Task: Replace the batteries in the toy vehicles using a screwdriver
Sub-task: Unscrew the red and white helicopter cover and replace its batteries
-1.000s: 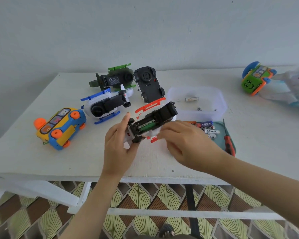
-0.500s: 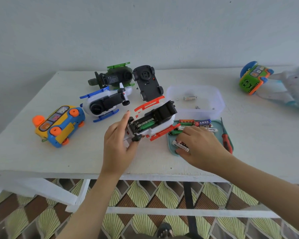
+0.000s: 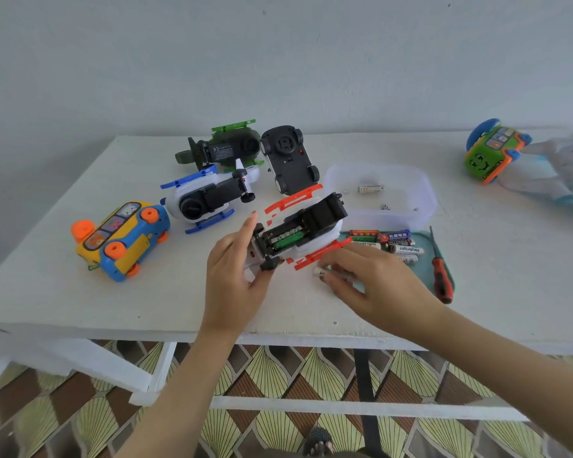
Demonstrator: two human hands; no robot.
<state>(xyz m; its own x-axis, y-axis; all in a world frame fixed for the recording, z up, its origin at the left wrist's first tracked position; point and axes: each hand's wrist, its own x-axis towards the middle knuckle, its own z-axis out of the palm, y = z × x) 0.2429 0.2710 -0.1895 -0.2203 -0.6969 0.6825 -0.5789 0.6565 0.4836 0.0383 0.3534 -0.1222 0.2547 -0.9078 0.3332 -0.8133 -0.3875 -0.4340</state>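
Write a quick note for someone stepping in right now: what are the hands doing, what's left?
Left hand holds the upturned white-and-red toy, battery bay open, one green battery seated.
Right hand pinches a white battery beside the teal tray of spares.
Red-handled screwdriver lies at the tray's right edge.
Done: cover off, one cell in.
Left: insert this battery, screw the cover back.

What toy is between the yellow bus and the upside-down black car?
The white-and-blue helicopter, belly up, lies between the yellow bus and the black car, in the head view.
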